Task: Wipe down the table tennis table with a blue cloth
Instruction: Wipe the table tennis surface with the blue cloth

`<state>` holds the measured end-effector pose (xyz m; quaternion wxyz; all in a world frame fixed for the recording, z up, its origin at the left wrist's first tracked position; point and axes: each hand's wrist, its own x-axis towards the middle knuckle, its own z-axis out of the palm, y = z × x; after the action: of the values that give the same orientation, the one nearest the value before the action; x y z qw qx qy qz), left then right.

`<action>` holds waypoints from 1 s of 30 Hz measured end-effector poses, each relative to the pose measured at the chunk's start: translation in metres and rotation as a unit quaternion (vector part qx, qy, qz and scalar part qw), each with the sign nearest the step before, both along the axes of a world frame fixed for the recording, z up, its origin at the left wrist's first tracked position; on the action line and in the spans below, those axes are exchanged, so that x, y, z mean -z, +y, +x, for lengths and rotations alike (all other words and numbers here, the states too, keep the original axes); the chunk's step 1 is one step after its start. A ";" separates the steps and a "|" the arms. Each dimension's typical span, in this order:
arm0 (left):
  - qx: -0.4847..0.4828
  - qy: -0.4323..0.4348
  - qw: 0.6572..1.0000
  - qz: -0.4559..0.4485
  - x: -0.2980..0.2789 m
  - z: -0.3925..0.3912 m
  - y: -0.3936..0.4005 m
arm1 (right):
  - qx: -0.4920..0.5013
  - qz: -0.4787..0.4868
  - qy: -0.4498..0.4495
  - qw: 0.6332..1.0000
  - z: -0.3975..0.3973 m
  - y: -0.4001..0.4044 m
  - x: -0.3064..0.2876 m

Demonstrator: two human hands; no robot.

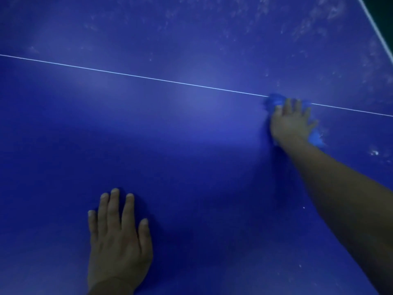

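Blue cloth under right hand, fingers straight, pressing on table; left hand flat, holding nothing.

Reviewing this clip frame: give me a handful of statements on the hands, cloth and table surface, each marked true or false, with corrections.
1. The right hand presses the blue cloth on the table. True.
2. The left hand holds a second cloth. False: it lies flat on the bare table, fingers straight.
3. The cloth sits at the thin white line. True.
4. The pale dusty smudges are mostly near the left hand. False: they lie in the far right part, beyond and beside the cloth.
5. Both hands touch each other. False: they are well apart.
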<state>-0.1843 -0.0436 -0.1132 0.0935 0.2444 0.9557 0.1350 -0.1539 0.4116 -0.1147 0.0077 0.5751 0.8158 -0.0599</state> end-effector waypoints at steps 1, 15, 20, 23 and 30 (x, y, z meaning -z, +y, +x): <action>0.000 -0.002 1.000 -0.005 0.000 0.000 0.000 | 0.055 -0.016 0.005 0.998 0.006 0.006 -0.002; -0.006 -0.012 1.000 -0.018 -0.002 0.000 0.000 | -0.321 0.045 -0.006 0.946 -0.006 -0.065 0.006; -0.005 -0.009 1.000 -0.018 -0.002 0.001 0.002 | 0.018 -0.024 0.015 0.999 0.032 0.031 -0.008; -0.002 -0.005 1.000 -0.023 -0.001 0.001 0.001 | -0.173 0.018 -0.004 0.985 0.014 -0.031 0.006; -0.003 -0.005 1.000 -0.021 -0.004 0.001 0.003 | -0.321 0.024 -0.038 0.946 0.016 0.008 0.005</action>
<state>-0.1833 -0.0411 -0.1092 0.1030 0.2385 0.9586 0.1168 -0.1377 0.4197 -0.1194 0.0443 0.2843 0.9576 -0.0129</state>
